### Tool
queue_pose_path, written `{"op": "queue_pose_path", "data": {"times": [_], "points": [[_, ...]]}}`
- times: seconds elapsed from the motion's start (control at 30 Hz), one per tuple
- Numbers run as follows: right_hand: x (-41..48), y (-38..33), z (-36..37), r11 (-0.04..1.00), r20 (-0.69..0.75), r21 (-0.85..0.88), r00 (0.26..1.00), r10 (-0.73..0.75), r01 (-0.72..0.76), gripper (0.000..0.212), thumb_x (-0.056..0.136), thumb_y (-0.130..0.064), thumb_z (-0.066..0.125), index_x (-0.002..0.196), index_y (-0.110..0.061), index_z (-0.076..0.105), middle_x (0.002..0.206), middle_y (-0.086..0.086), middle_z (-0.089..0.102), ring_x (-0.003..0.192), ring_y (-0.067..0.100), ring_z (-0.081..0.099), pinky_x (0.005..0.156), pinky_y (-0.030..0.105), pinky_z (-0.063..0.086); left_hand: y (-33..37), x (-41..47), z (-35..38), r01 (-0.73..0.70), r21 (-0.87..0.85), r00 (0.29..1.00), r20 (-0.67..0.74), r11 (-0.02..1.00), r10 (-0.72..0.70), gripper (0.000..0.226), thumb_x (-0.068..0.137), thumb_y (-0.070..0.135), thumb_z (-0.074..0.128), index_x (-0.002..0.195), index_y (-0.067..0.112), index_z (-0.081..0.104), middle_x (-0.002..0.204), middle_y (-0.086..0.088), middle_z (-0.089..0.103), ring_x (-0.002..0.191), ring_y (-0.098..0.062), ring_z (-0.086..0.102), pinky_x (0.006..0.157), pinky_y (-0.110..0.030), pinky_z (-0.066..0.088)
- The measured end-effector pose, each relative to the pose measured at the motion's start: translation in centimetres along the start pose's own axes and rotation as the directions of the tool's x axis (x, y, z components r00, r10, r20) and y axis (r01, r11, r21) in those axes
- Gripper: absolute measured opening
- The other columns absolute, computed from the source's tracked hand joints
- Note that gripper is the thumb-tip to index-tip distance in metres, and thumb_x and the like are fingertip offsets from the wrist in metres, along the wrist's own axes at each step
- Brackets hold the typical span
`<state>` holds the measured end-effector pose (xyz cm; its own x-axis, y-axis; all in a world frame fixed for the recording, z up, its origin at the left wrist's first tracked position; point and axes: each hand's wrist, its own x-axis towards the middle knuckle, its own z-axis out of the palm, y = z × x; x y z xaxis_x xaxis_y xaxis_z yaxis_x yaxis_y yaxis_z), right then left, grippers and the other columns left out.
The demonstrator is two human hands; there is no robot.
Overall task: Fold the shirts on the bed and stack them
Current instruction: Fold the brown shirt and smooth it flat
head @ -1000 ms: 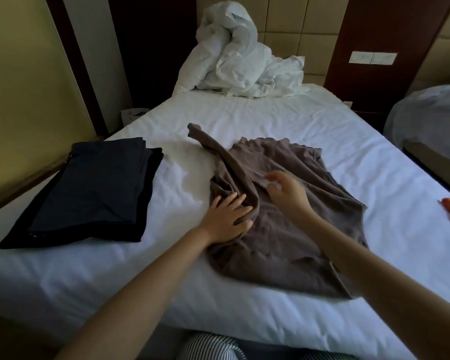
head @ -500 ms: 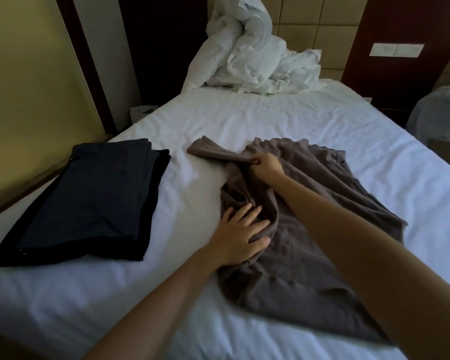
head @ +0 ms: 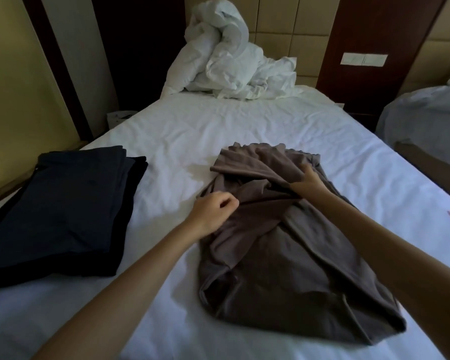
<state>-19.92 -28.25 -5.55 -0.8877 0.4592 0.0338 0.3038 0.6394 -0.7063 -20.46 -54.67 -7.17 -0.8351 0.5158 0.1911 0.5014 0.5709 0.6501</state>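
- Head view: your right hand [head: 308, 181] pinches the sleeve [head: 257, 167] of the brown shirt [head: 283, 268], which lies across its chest, likely to narrow it for folding.
- Your left hand [head: 213, 211] curls at the shirt's edge; whether it holds cloth cannot be told.
- Left of those fingers, folded dark clothes [head: 63, 211] sit on the white bed [head: 192, 131], with a crumpled duvet [head: 229, 55] beyond.

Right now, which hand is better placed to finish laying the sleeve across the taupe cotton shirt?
The right hand, probably: its fingers grip the folded-over sleeve of the taupe crumpled shirt. The left hand sits curled at the shirt's left edge, off the sleeve.
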Motion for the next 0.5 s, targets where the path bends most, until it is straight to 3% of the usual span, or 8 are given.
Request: {"op": "queue_pose_path", "data": {"times": [0.07,0.17,0.23,0.33,0.4,0.47,0.5], "points": [[1.0,-2.0,0.6,0.961,-0.021,-0.201,0.980,-0.198,0.190,0.055,0.084,-0.023,0.059,0.136,-0.015,0.042,0.135,0.014,0.046,0.116,0.032,0.049,0.088,0.038,0.045,0.0,1.7,-0.1,-0.035,0.180,0.996,-0.080,0.983,0.050,0.022,0.093,0.032,0.052,0.107,0.021,0.064,0.113,0.002,0.061,0.108,-0.018,0.053,0.092,-0.032,0.039],[2.2,-4.9,3.0,0.809,0.102,-0.423,0.909,-0.405,0.408,0.055,0.089,-0.033,0.055,0.141,-0.024,0.038,0.145,0.005,0.038,0.130,0.027,0.038,0.102,0.043,0.036,0.2,3.3,0.6,-0.013,0.258,0.999,-0.032,0.966,0.022,0.034,0.091,0.038,0.055,0.119,0.020,0.059,0.121,-0.002,0.058,0.114,-0.022,0.051,0.093,-0.033,0.038],[3.0,-5.5,4.7,0.734,0.211,-0.540,0.910,-0.357,0.413,0.063,0.089,-0.039,0.056,0.144,-0.028,0.030,0.149,0.001,0.031,0.135,0.027,0.032,0.108,0.046,0.027,-0.3,3.7,1.1,0.014,0.219,1.000,0.016,0.976,-0.018,0.039,0.092,0.041,0.054,0.123,0.017,0.056,0.124,-0.005,0.056,0.114,-0.022,0.051,0.092,-0.032,0.040],[4.0,-4.8,6.3,0.729,0.179,-0.601,0.944,-0.277,0.327,0.049,0.091,-0.029,0.052,0.139,-0.026,0.041,0.139,0.003,0.046,0.121,0.028,0.049,0.097,0.040,0.041,-1.6,3.7,1.5,0.011,0.160,0.999,0.039,0.987,-0.017,0.041,0.090,0.043,0.055,0.123,0.018,0.055,0.123,-0.002,0.055,0.112,-0.019,0.052,0.092,-0.031,0.042],[4.0,-4.5,6.0,0.844,0.039,-0.480,0.967,-0.253,0.241,0.035,0.094,-0.018,0.042,0.126,-0.023,0.056,0.117,0.004,0.061,0.100,0.026,0.060,0.083,0.036,0.050,-2.2,3.6,1.0,0.005,0.117,0.998,0.064,0.993,-0.012,0.037,0.087,0.045,0.061,0.114,0.019,0.059,0.109,0.001,0.058,0.100,-0.014,0.055,0.082,-0.026,0.043],[5.4,-3.9,4.8,0.992,-0.079,-0.076,0.991,-0.106,0.100,0.034,0.096,-0.016,0.038,0.124,-0.017,0.058,0.118,0.006,0.062,0.103,0.029,0.060,0.084,0.035,0.050,-2.8,4.1,-0.4,0.024,0.075,0.990,0.140,0.997,-0.034,0.033,0.080,0.048,0.069,0.091,0.017,0.063,0.085,0.003,0.061,0.081,-0.011,0.057,0.067,-0.022,0.040],[6.2,-3.2,3.7,0.983,-0.105,0.185,0.995,0.003,0.016,0.034,0.097,-0.015,0.039,0.126,-0.011,0.056,0.124,0.011,0.059,0.110,0.031,0.057,0.084,0.034,0.049,-3.2,4.5,-1.5,0.055,0.026,0.981,0.187,0.998,-0.059,0.032,0.077,0.048,0.072,0.079,0.017,0.063,0.074,0.004,0.060,0.073,-0.010,0.056,0.062,-0.022,0.039]]}}
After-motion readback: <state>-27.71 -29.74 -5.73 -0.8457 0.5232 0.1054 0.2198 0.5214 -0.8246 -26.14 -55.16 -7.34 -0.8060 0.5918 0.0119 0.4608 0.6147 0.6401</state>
